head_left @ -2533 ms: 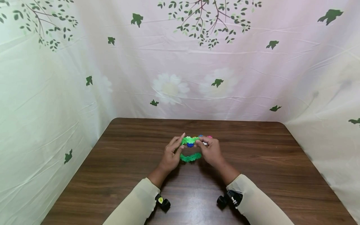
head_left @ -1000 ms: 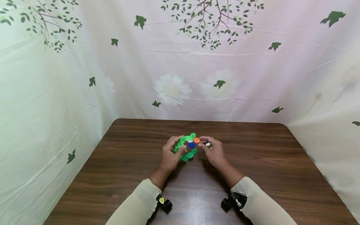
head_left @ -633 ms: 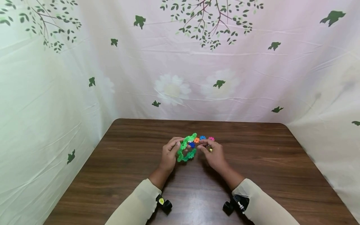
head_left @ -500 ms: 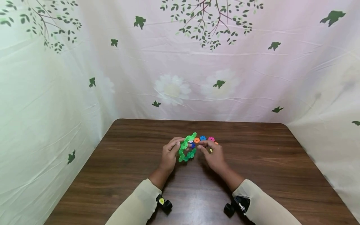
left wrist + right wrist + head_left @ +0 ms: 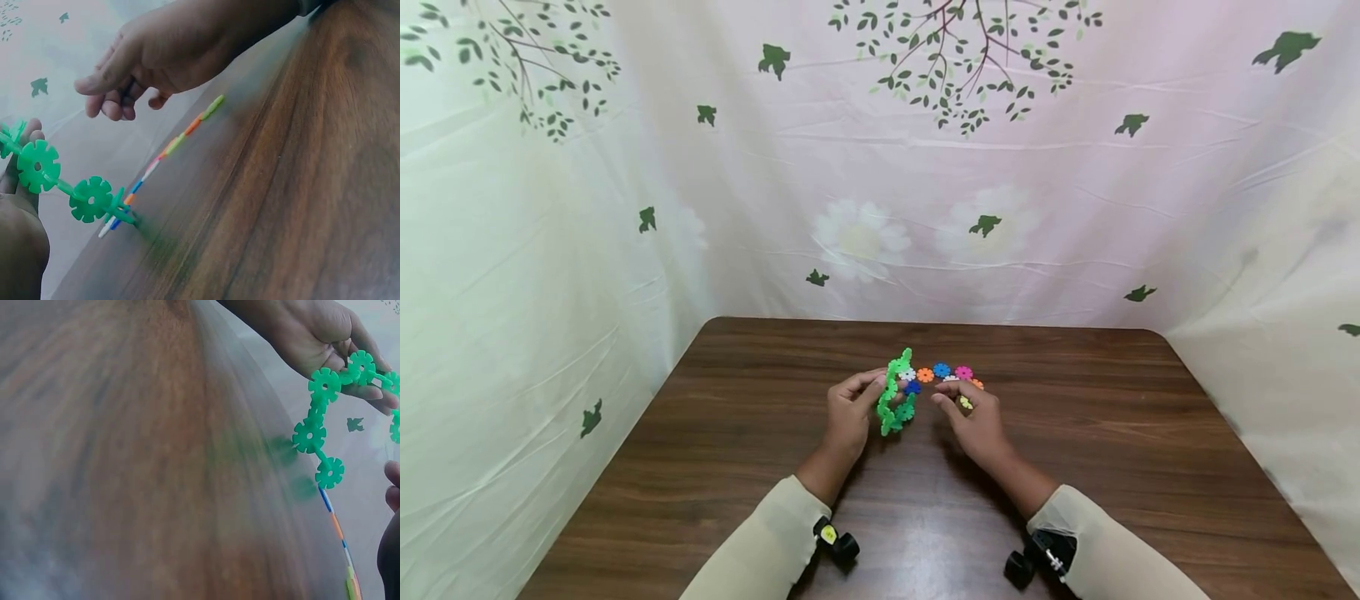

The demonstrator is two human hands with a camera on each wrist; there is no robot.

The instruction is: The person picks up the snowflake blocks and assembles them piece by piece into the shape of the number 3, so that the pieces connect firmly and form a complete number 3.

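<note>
My left hand [image 5: 847,417] pinches a curved chain of bright green interlocking flower discs [image 5: 891,389] between thumb and fingers, above the table. In the right wrist view the same green chain [image 5: 309,434] hangs in a loop from the left hand [image 5: 315,337], one end low near the tabletop. My right hand [image 5: 979,423] hovers to the right, apart from the chain. The left wrist view shows the right hand [image 5: 172,53] with loosely bent fingers and nothing in them. Just beyond the hands lie loose discs: white [image 5: 907,375], dark blue [image 5: 913,387] and orange [image 5: 925,375].
More flower discs lie flat on the brown wooden table [image 5: 737,433]: a blue disc [image 5: 942,369], a pink disc [image 5: 964,372] and a yellow disc [image 5: 966,402] partly behind the right hand. A patterned cloth [image 5: 880,167] hangs behind the table.
The right hand has let go of the green chain and drawn away to the right. In the left hand the chain has turned more upright, uncovering the discs behind it.
</note>
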